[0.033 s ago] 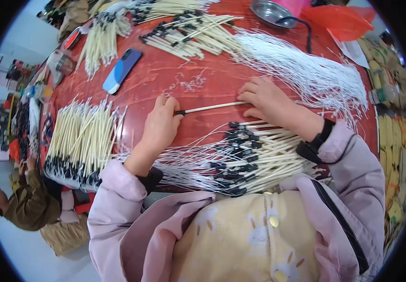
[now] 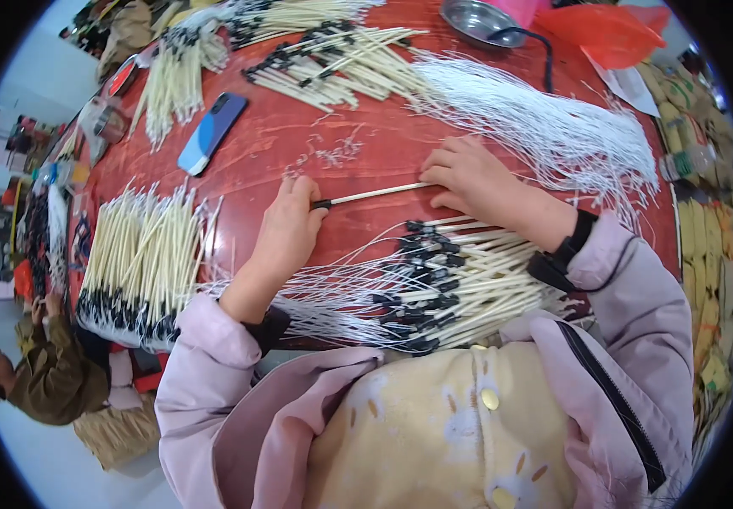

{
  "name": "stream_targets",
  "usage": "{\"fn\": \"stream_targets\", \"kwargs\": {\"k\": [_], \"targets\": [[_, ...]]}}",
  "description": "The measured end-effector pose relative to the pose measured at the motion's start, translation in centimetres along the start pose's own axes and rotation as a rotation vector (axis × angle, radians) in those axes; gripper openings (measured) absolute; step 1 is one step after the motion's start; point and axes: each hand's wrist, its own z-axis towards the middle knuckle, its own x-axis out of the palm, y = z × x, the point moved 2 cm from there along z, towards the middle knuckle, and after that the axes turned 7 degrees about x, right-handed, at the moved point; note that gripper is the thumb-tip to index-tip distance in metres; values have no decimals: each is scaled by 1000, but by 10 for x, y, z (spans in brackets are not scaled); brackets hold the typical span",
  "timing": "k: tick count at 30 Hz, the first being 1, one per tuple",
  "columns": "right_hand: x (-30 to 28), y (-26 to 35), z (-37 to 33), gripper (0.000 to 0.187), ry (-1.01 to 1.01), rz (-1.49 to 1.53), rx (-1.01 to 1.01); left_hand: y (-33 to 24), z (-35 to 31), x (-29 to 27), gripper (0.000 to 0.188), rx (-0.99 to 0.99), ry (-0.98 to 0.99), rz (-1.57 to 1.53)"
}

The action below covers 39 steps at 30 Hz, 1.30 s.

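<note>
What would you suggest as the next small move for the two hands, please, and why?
Perhaps ease the right hand slightly back off the pale stick, because it covers the end on that side, while the left hand holds the stick at its black end and could probably keep it steady.

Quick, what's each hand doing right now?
Left hand: closed, holding the black end of a pale stick.
Right hand: closed, holding the pale stick near its other end.
</note>
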Motion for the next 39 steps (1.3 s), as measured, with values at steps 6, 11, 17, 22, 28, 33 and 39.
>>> {"fn": "stream_targets", "kwargs": {"k": [6, 11, 17, 22, 28, 33, 39], "targets": [[-13, 2, -16, 14, -16, -43, -42, -58, -6, -18, 36, -20, 47, -244], [-52, 19, -54, 11, -121, -4, -47, -73, -37, -62, 20, 48, -4, -47], [-84, 35, -124, 13, -87, 51, 20, 55, -124, -144, 8, -149, -238, 410], [-90, 34, -143, 21, 4, 207, 41, 52, -140, -139, 23, -162, -91, 673], [-55, -14, -123, 43, -121, 80, 193, -52, 7, -48, 31, 181, -8, 130], [-52, -21, -88, 46, -131, 81, 275, -101, 109, 59, 29, 426, -45, 185], [-48, -24, -93, 51, -56, 65, 324, -110, 142, 103, 15, 475, 73, 244]]}}
